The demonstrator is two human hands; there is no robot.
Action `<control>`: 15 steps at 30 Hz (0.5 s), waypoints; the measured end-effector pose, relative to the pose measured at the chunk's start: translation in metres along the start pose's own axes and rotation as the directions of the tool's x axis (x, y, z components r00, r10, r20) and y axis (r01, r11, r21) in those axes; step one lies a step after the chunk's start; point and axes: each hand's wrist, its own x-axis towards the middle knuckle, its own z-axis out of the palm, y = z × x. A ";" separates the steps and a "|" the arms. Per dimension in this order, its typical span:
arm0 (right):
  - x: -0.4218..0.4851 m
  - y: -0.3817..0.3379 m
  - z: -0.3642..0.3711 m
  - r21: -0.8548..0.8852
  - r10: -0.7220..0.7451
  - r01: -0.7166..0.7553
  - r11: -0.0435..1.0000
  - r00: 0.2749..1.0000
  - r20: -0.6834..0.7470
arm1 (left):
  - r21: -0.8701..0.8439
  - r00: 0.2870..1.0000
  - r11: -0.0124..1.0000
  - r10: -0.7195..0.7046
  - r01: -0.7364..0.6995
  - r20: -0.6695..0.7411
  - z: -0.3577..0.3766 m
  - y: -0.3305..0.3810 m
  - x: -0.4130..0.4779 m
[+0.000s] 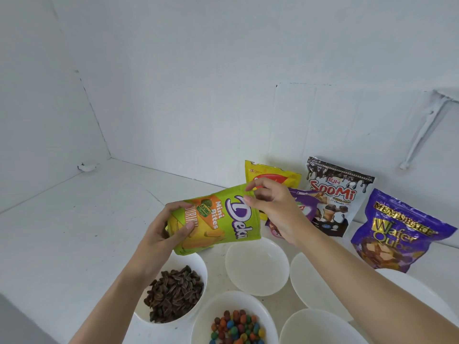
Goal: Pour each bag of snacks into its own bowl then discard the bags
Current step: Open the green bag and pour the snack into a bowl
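Your left hand grips the lower end of the green Deka bag, fingers and thumb wrapped round it, and holds it tilted on its side in the air. Your right hand pinches the bag's top corner between thumb and forefinger. Just under the bag's lower end sits the bowl of dark seeds. Below the bag's top end is an empty white bowl, and nearer you than the bag is the bowl of coloured candies. Behind the bag a yellow bag stands at the wall. Right of the bag come the black Spomi bag and then the purple Wafer Qube bag.
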 end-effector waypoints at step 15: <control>-0.010 0.071 0.008 -0.251 -0.105 0.073 0.965 0.988 -0.118 | 0.145 0.999 0.989 -0.031 0.032 -0.009 0.001 -0.008 0.005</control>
